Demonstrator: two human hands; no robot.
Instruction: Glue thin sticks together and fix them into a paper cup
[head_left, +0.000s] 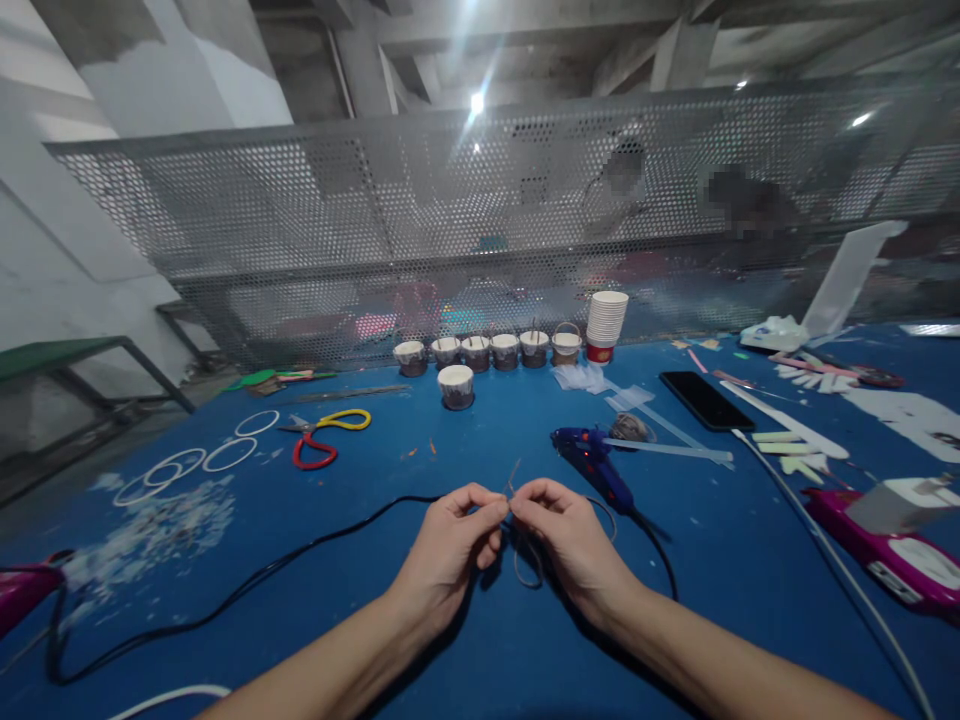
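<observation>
Both hands meet at the middle front of the blue table. My left hand [457, 535] pinches a thin grey-brown cord [531, 580] between thumb and forefinger. Close beside it, my right hand [562, 530] pinches the same cord, whose short end sticks up between the fingertips. A loop of cord hangs below the hands, and more of it runs behind the right hand. Just beyond that hand lies a blue glue gun [596, 465] with a small red light. A ball of grey cord [632, 430] sits behind the glue gun, partly covered by clear glue sticks [667, 450].
Several small cups [505, 351] line the back, with one cup [456, 387] in front. A paper cup stack [607, 325] stands beside them. Scissors [322, 437] and white rings [230, 453] lie left. At right are a phone [705, 400] and a magenta power strip [892, 560].
</observation>
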